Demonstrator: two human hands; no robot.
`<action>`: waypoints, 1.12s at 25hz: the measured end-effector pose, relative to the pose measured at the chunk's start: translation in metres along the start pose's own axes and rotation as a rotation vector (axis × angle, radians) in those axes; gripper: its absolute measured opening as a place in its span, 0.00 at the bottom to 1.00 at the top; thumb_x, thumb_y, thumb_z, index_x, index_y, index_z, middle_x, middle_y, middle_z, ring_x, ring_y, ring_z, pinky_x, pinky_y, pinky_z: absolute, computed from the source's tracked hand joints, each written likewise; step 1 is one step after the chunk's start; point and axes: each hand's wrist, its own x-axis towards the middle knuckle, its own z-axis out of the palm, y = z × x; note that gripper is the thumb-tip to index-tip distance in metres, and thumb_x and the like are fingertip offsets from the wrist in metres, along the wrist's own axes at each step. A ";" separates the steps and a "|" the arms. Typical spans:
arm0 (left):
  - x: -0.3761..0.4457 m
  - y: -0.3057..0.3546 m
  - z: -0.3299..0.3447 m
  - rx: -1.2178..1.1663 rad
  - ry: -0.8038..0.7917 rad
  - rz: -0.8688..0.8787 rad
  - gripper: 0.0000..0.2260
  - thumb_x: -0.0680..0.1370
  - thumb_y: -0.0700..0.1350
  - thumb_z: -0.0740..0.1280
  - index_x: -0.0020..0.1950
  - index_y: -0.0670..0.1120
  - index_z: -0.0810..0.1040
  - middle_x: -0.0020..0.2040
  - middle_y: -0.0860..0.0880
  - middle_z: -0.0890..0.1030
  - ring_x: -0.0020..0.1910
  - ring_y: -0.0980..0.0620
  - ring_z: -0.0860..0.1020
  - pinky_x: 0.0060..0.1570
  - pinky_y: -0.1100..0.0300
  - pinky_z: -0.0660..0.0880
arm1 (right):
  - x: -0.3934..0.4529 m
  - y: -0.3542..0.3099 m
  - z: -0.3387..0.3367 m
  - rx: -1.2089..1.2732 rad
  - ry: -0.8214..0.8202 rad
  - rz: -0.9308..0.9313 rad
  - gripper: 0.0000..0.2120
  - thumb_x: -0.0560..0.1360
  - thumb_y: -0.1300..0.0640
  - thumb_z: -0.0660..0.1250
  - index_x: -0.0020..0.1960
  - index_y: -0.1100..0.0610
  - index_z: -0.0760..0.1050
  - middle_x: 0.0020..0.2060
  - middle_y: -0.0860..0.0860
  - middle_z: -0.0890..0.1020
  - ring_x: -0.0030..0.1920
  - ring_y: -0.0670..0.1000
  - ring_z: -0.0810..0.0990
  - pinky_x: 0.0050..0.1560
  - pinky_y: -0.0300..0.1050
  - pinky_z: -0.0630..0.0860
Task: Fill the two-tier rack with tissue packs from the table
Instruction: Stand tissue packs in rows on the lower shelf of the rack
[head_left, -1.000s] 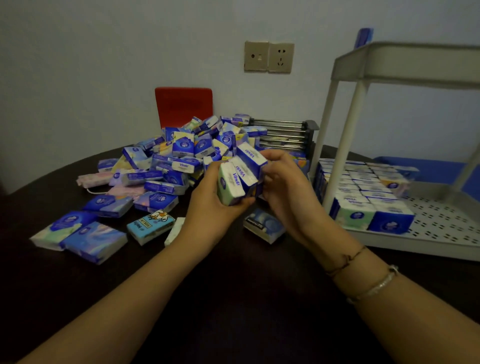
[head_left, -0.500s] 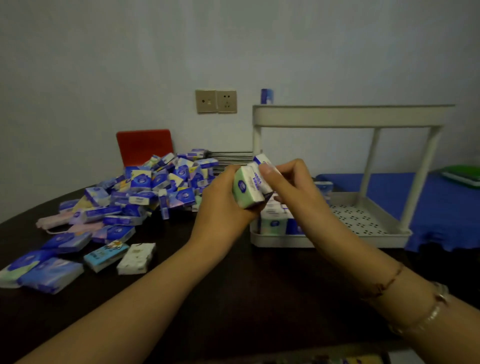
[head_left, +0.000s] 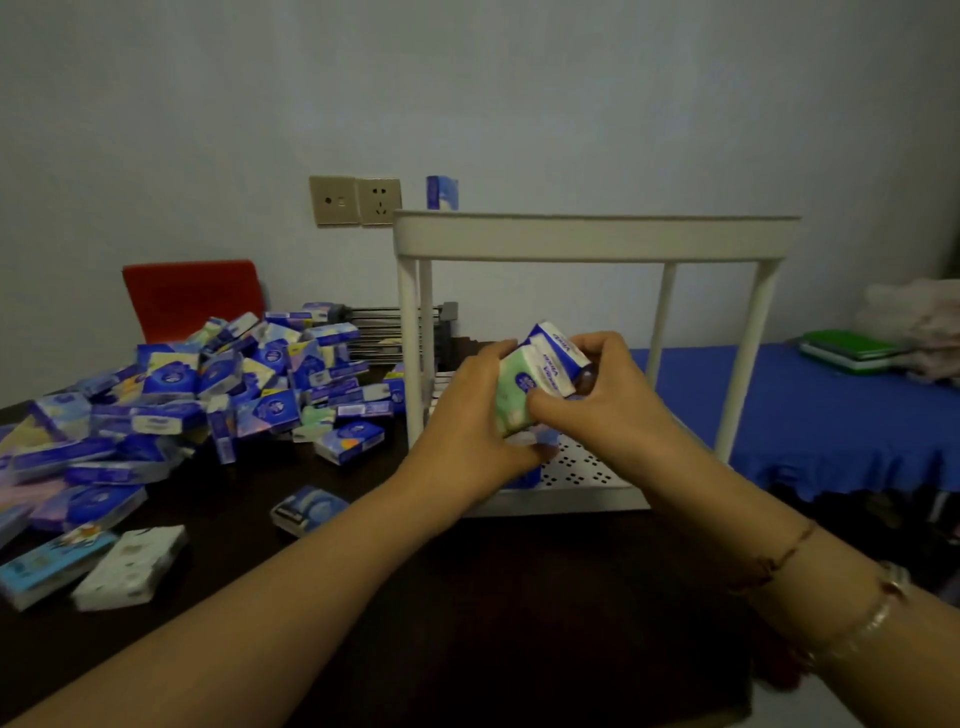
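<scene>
Gripping tissue packs (head_left: 540, 376) in both hands (head_left: 530, 415), dark table (head_left: 467, 597), pale wall (head_left: 519, 104)

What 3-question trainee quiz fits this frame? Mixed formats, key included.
1. True or false: both hands grip the bundle of tissue packs.
2. Which tier of the rack shows one upright pack? A upper, B lower.
3. Fill in: the loose pile lies to the rack's ____ in view.

Key: 1 true, the left hand and right hand both hold it. 2 A. 3 left.
</scene>
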 end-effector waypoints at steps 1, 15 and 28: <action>0.004 -0.004 0.001 -0.018 -0.049 -0.014 0.43 0.65 0.48 0.78 0.74 0.49 0.58 0.67 0.51 0.69 0.64 0.55 0.70 0.63 0.56 0.72 | 0.008 0.004 -0.006 0.013 -0.002 0.023 0.26 0.69 0.61 0.73 0.60 0.53 0.63 0.46 0.44 0.75 0.46 0.43 0.77 0.35 0.32 0.76; 0.020 -0.050 0.011 0.682 -0.596 -0.118 0.42 0.75 0.65 0.60 0.78 0.48 0.41 0.78 0.48 0.43 0.77 0.47 0.44 0.75 0.48 0.47 | 0.077 0.075 -0.026 -0.456 -0.433 0.118 0.28 0.69 0.60 0.73 0.63 0.51 0.62 0.51 0.44 0.73 0.46 0.42 0.77 0.35 0.29 0.75; 0.019 -0.046 0.010 0.703 -0.609 -0.094 0.40 0.77 0.63 0.58 0.78 0.47 0.40 0.78 0.47 0.41 0.77 0.47 0.43 0.75 0.50 0.46 | 0.056 0.105 -0.014 -0.412 -0.395 0.215 0.44 0.72 0.62 0.70 0.76 0.52 0.45 0.72 0.50 0.64 0.68 0.48 0.68 0.61 0.40 0.67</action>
